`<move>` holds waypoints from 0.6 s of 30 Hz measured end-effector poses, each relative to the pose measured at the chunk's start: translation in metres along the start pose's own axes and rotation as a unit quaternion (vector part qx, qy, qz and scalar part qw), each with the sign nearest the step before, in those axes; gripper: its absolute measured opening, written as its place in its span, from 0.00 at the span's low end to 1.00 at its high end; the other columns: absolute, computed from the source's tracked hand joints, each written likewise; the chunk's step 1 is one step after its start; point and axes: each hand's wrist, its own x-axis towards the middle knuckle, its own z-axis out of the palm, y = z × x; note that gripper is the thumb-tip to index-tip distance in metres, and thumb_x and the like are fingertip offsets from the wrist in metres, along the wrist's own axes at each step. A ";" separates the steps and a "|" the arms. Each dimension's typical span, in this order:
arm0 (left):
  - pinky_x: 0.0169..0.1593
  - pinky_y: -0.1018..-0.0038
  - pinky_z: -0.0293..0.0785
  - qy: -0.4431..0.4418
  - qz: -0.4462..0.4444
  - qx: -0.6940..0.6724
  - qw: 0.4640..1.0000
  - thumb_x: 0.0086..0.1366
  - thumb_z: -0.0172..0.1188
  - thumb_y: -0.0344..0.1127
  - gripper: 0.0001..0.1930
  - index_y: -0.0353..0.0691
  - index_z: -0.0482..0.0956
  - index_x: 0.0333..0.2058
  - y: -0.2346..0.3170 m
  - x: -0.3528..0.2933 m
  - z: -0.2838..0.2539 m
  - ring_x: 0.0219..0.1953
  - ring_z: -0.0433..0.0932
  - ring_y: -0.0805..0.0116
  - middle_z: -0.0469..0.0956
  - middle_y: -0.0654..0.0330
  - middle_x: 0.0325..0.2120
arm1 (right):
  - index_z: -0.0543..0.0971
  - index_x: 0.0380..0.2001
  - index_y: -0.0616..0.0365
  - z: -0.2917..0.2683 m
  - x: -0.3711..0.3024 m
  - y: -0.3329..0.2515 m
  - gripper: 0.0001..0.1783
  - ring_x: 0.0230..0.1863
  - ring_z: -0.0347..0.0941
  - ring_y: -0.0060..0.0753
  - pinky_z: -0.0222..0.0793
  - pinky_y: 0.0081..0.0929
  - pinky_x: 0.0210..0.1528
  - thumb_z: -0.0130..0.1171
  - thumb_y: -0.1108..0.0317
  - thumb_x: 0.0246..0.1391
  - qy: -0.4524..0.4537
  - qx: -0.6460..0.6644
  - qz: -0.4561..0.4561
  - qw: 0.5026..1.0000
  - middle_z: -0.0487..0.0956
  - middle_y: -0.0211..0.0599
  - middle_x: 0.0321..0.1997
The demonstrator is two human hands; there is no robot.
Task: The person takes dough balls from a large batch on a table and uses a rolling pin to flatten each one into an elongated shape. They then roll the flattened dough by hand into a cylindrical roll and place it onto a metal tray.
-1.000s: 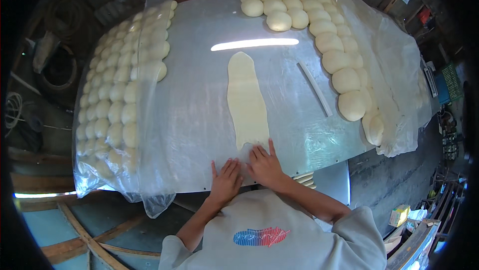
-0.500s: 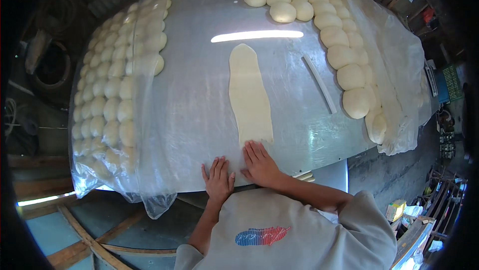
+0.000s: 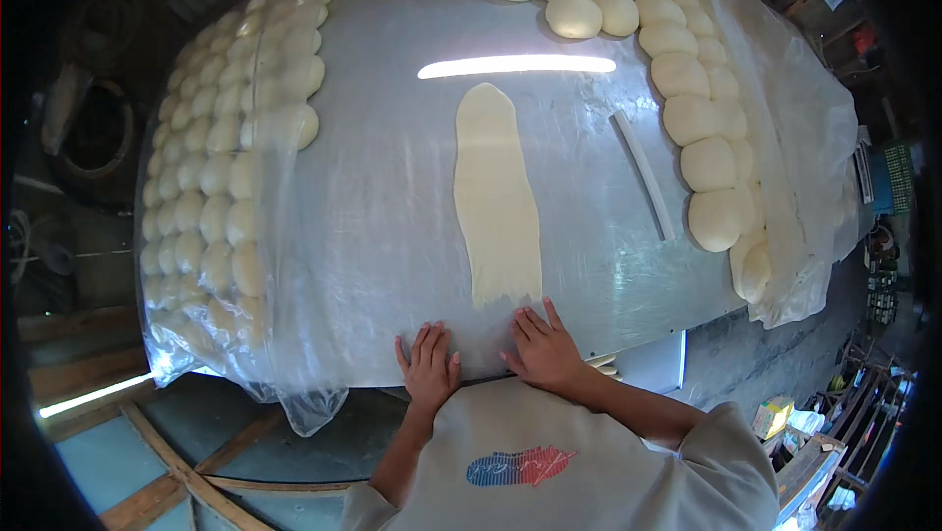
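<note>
A long, flat strip of dough (image 3: 496, 197) lies on the metal tabletop (image 3: 373, 217), its rounded end far away and its near end thin and ragged. Just at the right corner of that near end is my right hand (image 3: 546, 346), palm down with fingers stretched; the fingertips are at or very close to the dough edge. My left hand (image 3: 429, 366) rests flat on the table's near edge, fingers spread, apart from the dough. Neither hand holds anything. To the right of the strip lies a thin pale rod (image 3: 643, 176).
Rows of round dough balls (image 3: 218, 173) sit at the left under clear plastic sheeting (image 3: 280, 266). More dough balls (image 3: 708, 164) line the far and right sides, beside another plastic sheet (image 3: 795, 158). Wooden beams (image 3: 177, 472) show below the table at left.
My right hand has slid back toward me and slightly right. The dough's near end now reaches closer to me and looks thinner and ragged. My left hand has barely moved.
</note>
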 end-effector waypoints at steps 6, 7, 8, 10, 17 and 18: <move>0.67 0.45 0.33 -0.007 -0.007 -0.052 0.999 0.65 0.50 0.41 0.16 0.42 0.75 0.48 -0.002 0.016 -0.001 0.58 0.68 0.62 0.73 0.60 0.51 | 0.76 0.44 0.70 0.001 0.018 0.014 0.29 0.62 0.64 0.49 0.45 0.54 0.68 0.58 0.52 0.51 0.057 -0.010 -0.072 0.996 0.72 0.56 0.55; 0.67 0.45 0.33 -0.007 -0.009 -0.049 0.999 0.65 0.50 0.41 0.16 0.42 0.75 0.48 -0.002 0.028 -0.001 0.58 0.68 0.62 0.73 0.60 0.51 | 0.76 0.45 0.68 0.003 0.009 0.016 0.29 0.64 0.62 0.46 0.45 0.54 0.68 0.58 0.51 0.51 0.013 0.000 -0.090 0.996 0.71 0.53 0.57; 0.67 0.44 0.33 0.009 -0.022 -0.076 0.997 0.65 0.50 0.40 0.15 0.41 0.75 0.48 -0.002 0.045 0.001 0.57 0.68 0.62 0.73 0.59 0.50 | 0.76 0.46 0.67 0.004 0.007 0.021 0.28 0.65 0.61 0.44 0.45 0.53 0.69 0.57 0.51 0.52 -0.032 0.010 -0.108 0.994 0.70 0.51 0.59; 0.67 0.44 0.32 0.019 -0.037 -0.103 0.994 0.65 0.51 0.39 0.15 0.40 0.74 0.47 -0.007 0.082 0.002 0.56 0.69 0.62 0.73 0.58 0.50 | 0.75 0.47 0.64 -0.013 0.017 0.024 0.28 0.65 0.61 0.40 0.44 0.53 0.69 0.56 0.50 0.53 -0.055 0.041 -0.101 0.993 0.67 0.47 0.62; 0.67 0.44 0.33 0.117 0.020 -0.096 0.988 0.65 0.53 0.38 0.15 0.39 0.73 0.49 -0.011 0.284 0.027 0.54 0.71 0.63 0.74 0.59 0.48 | 0.72 0.51 0.60 -0.032 0.022 0.072 0.25 0.66 0.59 0.44 0.41 0.62 0.67 0.56 0.55 0.56 0.002 0.134 -0.118 0.984 0.67 0.45 0.62; 0.67 0.44 0.34 0.120 0.016 -0.081 0.989 0.66 0.53 0.39 0.16 0.40 0.74 0.49 -0.010 0.312 0.034 0.54 0.71 0.64 0.74 0.59 0.48 | 0.72 0.52 0.58 -0.044 0.032 0.081 0.24 0.67 0.59 0.45 0.40 0.63 0.67 0.56 0.56 0.56 0.006 0.132 -0.093 0.987 0.67 0.45 0.62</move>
